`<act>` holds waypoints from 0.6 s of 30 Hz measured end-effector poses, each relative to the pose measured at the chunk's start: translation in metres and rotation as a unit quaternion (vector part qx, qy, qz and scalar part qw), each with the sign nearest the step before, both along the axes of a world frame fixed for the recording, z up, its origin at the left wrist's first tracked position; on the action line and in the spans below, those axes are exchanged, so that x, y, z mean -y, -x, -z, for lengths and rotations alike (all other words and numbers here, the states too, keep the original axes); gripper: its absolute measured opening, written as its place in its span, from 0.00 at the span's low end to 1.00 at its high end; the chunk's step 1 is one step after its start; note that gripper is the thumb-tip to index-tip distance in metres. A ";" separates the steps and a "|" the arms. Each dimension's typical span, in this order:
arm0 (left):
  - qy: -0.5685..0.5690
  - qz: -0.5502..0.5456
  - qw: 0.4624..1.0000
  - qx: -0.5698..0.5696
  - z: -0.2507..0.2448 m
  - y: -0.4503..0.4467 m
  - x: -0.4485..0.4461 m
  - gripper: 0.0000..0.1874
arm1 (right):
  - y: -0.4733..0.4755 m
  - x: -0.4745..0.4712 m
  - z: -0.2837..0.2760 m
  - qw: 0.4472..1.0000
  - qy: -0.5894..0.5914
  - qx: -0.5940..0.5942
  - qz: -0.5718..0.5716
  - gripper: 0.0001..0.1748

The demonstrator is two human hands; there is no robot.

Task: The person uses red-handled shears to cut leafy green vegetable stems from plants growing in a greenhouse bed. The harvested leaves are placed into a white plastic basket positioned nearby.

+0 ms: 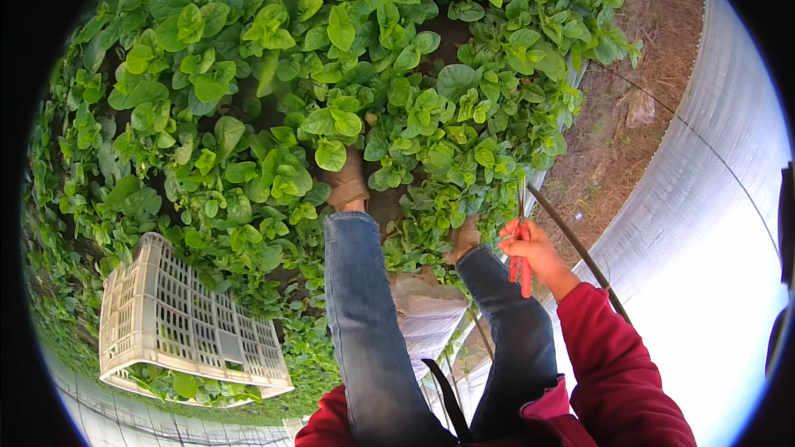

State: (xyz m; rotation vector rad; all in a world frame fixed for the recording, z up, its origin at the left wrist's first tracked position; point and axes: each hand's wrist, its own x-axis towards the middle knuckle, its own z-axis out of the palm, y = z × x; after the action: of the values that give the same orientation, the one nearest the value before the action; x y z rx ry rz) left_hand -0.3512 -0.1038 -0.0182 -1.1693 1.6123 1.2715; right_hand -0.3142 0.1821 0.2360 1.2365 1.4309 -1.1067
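Note:
My right hand [535,254] holds a pair of long-bladed scissors [522,233] with red handles, at the right edge of the leafy bed. The blades point away from me and look nearly together, just above the leaves. My left hand is out of view; only its red sleeve [326,419] shows at the bottom. Before me spread dense green leafy plants [335,121] with broad, rounded leaves. My lower legs in jeans reach down among them, the feet partly hidden by foliage.
A white slatted plastic crate [192,316] with green leaves in it stands tilted at lower left. A dark thin pole [577,245] slants past my right arm. Pale plastic sheeting [689,198] curves along the right, beside brown ground [621,124]. A translucent plastic bag or sheet [428,313] lies between my legs.

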 end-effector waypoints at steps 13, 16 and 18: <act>0.037 -0.036 0.997 -0.054 0.058 -0.041 -0.015 0.10 | 0.028 -0.028 0.085 0.987 0.115 -0.042 -0.104 0.25; 0.045 -0.041 0.996 -0.068 0.070 -0.049 -0.014 0.10 | 0.037 -0.042 0.101 0.977 0.155 -0.077 -0.124 0.26; 0.050 -0.038 0.995 -0.081 0.074 -0.053 -0.012 0.10 | 0.045 -0.046 0.115 0.972 0.135 -0.103 -0.165 0.27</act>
State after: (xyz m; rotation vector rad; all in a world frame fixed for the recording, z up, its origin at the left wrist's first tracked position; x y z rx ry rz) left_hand -0.2980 -0.0921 -0.0921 -1.2245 1.7817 1.3772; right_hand -0.3587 0.2279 0.1210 0.6789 1.5144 -1.1741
